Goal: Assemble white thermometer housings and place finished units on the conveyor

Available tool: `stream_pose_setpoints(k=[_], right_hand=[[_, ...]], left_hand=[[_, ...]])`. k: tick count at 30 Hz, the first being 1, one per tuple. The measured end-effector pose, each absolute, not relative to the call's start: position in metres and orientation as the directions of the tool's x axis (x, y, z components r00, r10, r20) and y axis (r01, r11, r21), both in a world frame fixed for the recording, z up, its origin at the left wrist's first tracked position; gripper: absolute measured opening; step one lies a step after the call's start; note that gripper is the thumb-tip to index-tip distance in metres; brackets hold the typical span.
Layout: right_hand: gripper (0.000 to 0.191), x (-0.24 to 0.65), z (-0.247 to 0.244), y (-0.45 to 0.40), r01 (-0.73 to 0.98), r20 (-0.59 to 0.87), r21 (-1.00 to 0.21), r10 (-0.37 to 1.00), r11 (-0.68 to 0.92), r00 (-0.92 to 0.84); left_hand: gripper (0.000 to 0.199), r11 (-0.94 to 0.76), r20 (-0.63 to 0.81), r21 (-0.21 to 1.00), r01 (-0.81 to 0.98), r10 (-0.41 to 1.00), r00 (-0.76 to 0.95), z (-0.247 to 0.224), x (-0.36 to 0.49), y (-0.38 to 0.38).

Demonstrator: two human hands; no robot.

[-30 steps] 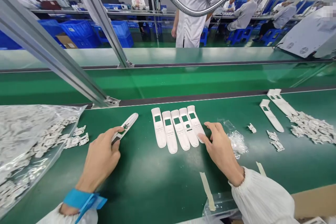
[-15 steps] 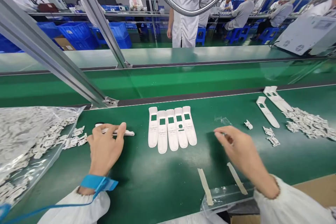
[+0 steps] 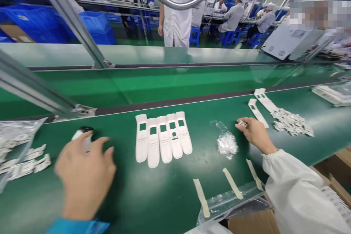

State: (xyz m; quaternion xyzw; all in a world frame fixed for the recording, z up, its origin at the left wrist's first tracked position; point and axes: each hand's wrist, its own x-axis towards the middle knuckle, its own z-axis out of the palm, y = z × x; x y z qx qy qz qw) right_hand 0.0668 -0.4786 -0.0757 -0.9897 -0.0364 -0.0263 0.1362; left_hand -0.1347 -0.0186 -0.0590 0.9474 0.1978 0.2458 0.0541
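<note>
My right hand (image 3: 256, 134) pinches a small white plastic clip-like part (image 3: 241, 123) between thumb and fingertips, just above the green table. My left hand (image 3: 86, 172) is smeared by motion, its thumb and fingers apart over a white piece with a black end (image 3: 82, 133); most of that piece is hidden behind the fingers. Between the hands, several white elongated covers (image 3: 165, 140) with square windows lie side by side in a row. To the right of the right hand is a separate white cover (image 3: 257, 112), beside a heap of small white parts (image 3: 293, 121).
Crumpled clear film (image 3: 227, 144) lies left of my right hand. Tape strips (image 3: 201, 197) hold a clear bag (image 3: 225, 199) at the table's front edge. Loose white parts (image 3: 30, 162) and a plastic bag (image 3: 20, 131) lie far left. A metal frame post (image 3: 65, 18) rises at left.
The view has turned to the right. My right hand has moved right and taken hold of the small white part that lay alone. My left hand has come nearer, its fingers spread wider.
</note>
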Motion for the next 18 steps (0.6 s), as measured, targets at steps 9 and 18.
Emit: stream_pose_setpoints(k=[9,18], right_hand=[[0.041,0.039,-0.038,-0.385,0.155,0.018,-0.752,0.215,-0.640,0.976],[0.055,0.025,-0.056,-0.328,0.004,-0.196,-0.923,0.479,-0.385,0.856]], left_hand=[[0.038,-0.963,0.273,0.143,-0.230,-0.185,0.944,-0.080,-0.126,-0.150],[0.040,-0.975,0.298,0.124,-0.185,-0.141,0.944,-0.090,-0.126,-0.148]])
